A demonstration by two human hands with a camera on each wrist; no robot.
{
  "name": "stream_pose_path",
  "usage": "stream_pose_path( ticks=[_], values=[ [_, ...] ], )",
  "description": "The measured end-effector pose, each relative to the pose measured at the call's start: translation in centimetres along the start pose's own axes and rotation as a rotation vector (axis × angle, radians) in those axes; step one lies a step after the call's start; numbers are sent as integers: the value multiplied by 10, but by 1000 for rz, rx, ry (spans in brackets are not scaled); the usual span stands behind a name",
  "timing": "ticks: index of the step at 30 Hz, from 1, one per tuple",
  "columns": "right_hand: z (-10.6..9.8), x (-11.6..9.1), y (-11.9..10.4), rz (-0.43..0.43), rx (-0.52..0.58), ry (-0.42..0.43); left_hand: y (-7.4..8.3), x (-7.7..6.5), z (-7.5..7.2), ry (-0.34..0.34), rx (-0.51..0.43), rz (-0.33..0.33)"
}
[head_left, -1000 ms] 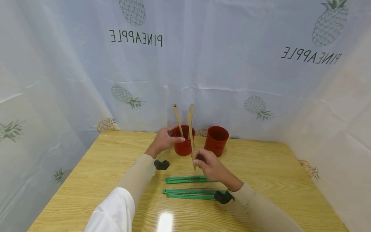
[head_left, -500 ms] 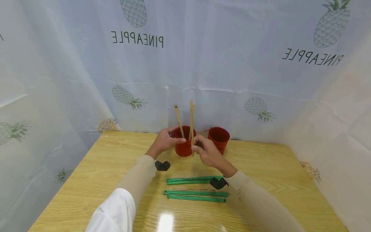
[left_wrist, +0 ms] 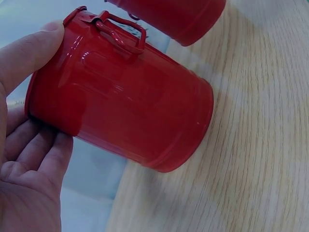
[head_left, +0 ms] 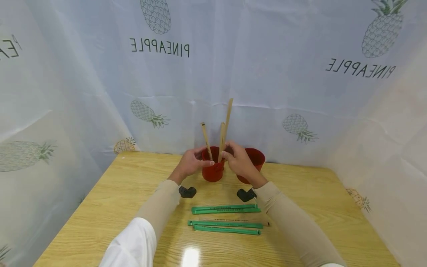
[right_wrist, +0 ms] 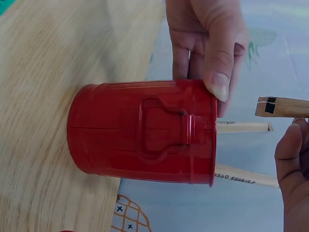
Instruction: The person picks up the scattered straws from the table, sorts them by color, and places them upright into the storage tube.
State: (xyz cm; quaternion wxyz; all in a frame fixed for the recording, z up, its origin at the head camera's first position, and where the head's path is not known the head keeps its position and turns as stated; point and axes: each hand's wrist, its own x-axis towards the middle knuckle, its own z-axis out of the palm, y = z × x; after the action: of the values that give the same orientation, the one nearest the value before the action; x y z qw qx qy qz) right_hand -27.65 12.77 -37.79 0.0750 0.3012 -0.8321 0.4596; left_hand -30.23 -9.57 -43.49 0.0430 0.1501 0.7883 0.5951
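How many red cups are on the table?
2. One red cup is gripped by the left hand; the second cup stands to its right, partly hidden behind the right hand.

The red bucket at the centre of the head view looks like painted metal, smooth and glossy, with streaky highlights; its handle shines likewise. The second red bucket, upper middle of the left wrist view, has the same lacquered finish. The tan sticks wear matt, paper-like sleeves; the green wrappers look smooth, faintly shiny. The table shows wood grain under a sheen, glaring at lower centre. Behind hangs thin, creased cloth. The beige sleeves are matt fabric.
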Motion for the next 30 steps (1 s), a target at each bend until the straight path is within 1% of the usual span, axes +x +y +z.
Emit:
stream_pose_path(
  ticks=[8, 11, 14, 16, 18, 22, 26, 30],
  values=[
    [6, 19, 7, 37, 1, 31, 1, 0, 0, 3, 11, 4],
    [9, 25, 10, 29, -42, 23, 0, 0, -1, 12, 14, 1],
    [13, 29, 15, 12, -91, -14, 0, 0, -1, 18, 4, -8],
    [15, 30, 19, -4, -146, -38, 0, 0, 0, 15, 2, -7],
    [18, 30, 22, 3, -196, -72, 0, 0, 0, 12, -6, -3],
    [23, 31, 23, 20, -277, -139, 0, -1, 1, 18, 9, -1],
    [26, 32, 23, 15, -286, -186, 1, -2, 1, 9, 14, 11],
    [26, 33, 24, 0, -288, -216, 1, -2, 2, 5, 0, 20]
  ],
)
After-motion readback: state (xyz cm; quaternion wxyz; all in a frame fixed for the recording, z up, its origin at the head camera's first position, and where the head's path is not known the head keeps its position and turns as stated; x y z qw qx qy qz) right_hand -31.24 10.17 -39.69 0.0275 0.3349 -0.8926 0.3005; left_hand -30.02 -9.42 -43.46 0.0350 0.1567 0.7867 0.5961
